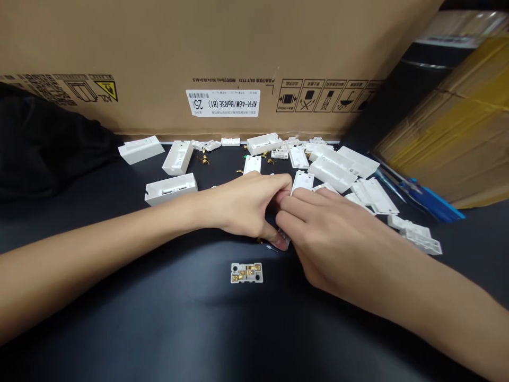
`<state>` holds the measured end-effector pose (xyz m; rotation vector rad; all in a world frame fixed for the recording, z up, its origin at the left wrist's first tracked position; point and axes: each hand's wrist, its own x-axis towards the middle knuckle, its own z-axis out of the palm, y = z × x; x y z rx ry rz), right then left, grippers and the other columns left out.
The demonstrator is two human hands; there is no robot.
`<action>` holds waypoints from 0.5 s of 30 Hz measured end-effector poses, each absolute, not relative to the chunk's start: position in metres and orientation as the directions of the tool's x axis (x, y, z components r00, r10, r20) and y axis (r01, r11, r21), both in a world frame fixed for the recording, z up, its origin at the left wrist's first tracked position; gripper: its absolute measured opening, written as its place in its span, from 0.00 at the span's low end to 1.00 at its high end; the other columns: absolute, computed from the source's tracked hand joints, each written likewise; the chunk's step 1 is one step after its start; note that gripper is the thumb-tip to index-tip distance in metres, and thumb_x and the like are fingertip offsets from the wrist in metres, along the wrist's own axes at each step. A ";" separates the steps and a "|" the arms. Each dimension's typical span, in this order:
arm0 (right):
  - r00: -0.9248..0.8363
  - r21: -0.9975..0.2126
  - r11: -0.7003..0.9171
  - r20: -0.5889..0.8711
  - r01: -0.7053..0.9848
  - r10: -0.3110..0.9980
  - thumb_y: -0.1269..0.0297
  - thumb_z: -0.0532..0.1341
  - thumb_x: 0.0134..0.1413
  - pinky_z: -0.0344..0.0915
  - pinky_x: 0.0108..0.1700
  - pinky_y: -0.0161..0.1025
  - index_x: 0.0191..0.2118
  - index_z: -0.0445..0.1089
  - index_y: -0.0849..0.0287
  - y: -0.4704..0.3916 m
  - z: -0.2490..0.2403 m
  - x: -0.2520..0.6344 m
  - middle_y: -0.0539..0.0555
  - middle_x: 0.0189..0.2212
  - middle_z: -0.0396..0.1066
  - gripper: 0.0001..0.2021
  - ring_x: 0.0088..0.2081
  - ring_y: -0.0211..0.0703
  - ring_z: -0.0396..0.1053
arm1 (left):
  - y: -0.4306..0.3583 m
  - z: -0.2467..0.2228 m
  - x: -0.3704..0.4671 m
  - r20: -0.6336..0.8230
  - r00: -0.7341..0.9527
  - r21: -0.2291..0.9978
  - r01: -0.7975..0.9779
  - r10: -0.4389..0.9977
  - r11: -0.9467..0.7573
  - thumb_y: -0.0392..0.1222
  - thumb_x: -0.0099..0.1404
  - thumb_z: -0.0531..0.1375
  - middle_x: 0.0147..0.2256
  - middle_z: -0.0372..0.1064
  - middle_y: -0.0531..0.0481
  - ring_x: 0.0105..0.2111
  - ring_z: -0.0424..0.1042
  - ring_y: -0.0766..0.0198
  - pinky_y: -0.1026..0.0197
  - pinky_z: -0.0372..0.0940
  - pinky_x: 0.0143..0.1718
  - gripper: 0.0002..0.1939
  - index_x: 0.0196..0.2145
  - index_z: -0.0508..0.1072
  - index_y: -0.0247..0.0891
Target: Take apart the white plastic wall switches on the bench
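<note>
My left hand (254, 204) and my right hand (318, 228) meet near the middle of the dark table, fingers curled in and touching. A small pale piece (283, 237) shows partly between my left thumb and my right fingers; the rest of it is hidden. Just below my left hand, a small thin piece (272, 248) lies on the table. Nearer to me rests a white plastic base (246, 272) with brass contacts in it, touched by neither hand. White flat plates (303, 181) lie right beyond my fingers.
White housings (170, 188) stand at the left, and more white parts (332, 170) are heaped at the right. Small brass pieces (204, 159) lie at the back. A cardboard box (159, 42) closes off the far side; a blue item (435, 204) lies at right.
</note>
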<state>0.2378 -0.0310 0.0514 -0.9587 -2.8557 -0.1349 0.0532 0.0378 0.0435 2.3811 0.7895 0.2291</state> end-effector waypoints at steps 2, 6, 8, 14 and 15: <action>-0.778 0.042 0.782 0.155 0.621 0.609 0.80 0.56 0.46 0.60 0.39 0.47 0.34 0.72 0.65 -0.031 0.050 0.238 0.62 0.34 0.71 0.10 0.37 0.53 0.68 | 0.038 0.044 0.053 -0.034 0.805 0.600 0.490 0.592 -0.632 0.47 0.51 0.68 0.25 0.61 0.58 0.26 0.62 0.64 0.61 0.50 0.28 0.23 0.31 0.55 0.42; -0.764 -0.185 0.769 0.114 0.612 0.635 0.78 0.56 0.56 0.60 0.37 0.42 0.33 0.72 0.61 -0.019 0.052 0.247 0.58 0.37 0.72 0.09 0.37 0.47 0.69 | 0.038 0.045 0.053 -0.045 0.799 0.583 0.508 0.599 -0.634 0.54 0.51 0.70 0.24 0.61 0.59 0.26 0.61 0.64 0.61 0.49 0.28 0.26 0.32 0.57 0.42; -0.797 -0.312 0.785 0.120 0.535 0.592 0.76 0.55 0.59 0.61 0.36 0.38 0.34 0.72 0.59 -0.013 0.054 0.253 0.55 0.39 0.72 0.09 0.37 0.43 0.69 | 0.038 0.045 0.053 -0.048 0.799 0.584 0.509 0.599 -0.632 0.59 0.50 0.71 0.25 0.62 0.59 0.26 0.61 0.64 0.61 0.49 0.28 0.28 0.32 0.58 0.41; -0.804 -0.367 0.782 0.131 0.504 0.580 0.77 0.56 0.58 0.57 0.31 0.35 0.36 0.66 0.56 -0.009 0.055 0.256 0.50 0.30 0.69 0.08 0.29 0.38 0.63 | 0.039 0.042 0.053 -0.038 0.802 0.617 0.488 0.596 -0.617 0.58 0.49 0.72 0.28 0.66 0.57 0.28 0.64 0.63 0.62 0.50 0.30 0.29 0.33 0.60 0.41; -0.801 -0.366 0.775 0.116 0.516 0.588 0.78 0.56 0.56 0.56 0.31 0.35 0.36 0.65 0.56 -0.010 0.055 0.255 0.50 0.30 0.68 0.08 0.29 0.38 0.62 | 0.039 0.042 0.053 -0.035 0.802 0.624 0.483 0.596 -0.614 0.57 0.49 0.72 0.28 0.67 0.57 0.29 0.64 0.63 0.62 0.50 0.30 0.28 0.33 0.60 0.41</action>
